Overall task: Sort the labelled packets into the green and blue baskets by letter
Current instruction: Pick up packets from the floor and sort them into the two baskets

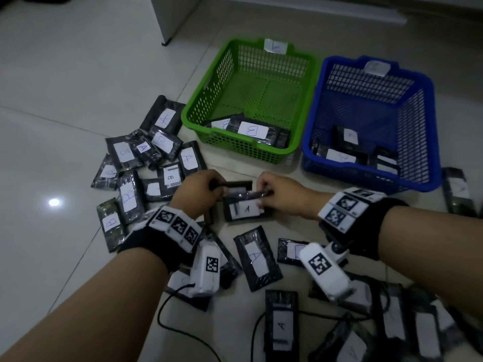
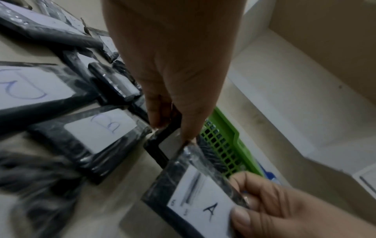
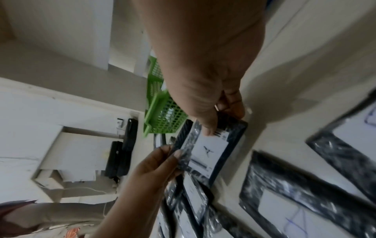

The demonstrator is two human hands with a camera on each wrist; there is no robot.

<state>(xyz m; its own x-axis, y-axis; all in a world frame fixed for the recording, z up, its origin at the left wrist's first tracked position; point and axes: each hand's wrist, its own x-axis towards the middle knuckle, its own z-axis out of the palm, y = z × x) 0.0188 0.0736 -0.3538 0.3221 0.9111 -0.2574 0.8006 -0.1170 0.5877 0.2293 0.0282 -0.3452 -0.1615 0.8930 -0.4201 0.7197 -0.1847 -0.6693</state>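
My right hand (image 1: 279, 194) (image 3: 203, 80) pinches a black packet with a white "A" label (image 1: 245, 209) (image 2: 195, 193) (image 3: 209, 149), held just above the floor. My left hand (image 1: 201, 189) (image 2: 173, 80) pinches a second black packet (image 1: 236, 184) (image 2: 156, 145) right beside it; its letter is not readable. Behind the hands, the green basket (image 1: 193, 111) (image 2: 225, 145) (image 3: 162, 116) holds packets marked "B" (image 1: 252, 130). To its right, the blue basket (image 1: 431, 126) holds a few packets with faint labels (image 1: 342, 155).
Loose labelled packets lie in a pile at the left (image 1: 146, 165), in front of me (image 1: 257, 259) and at the right (image 1: 460, 192). Black cables (image 1: 167, 317) run over the tiled floor. A white cabinet (image 1: 172, 17) stands at the back.
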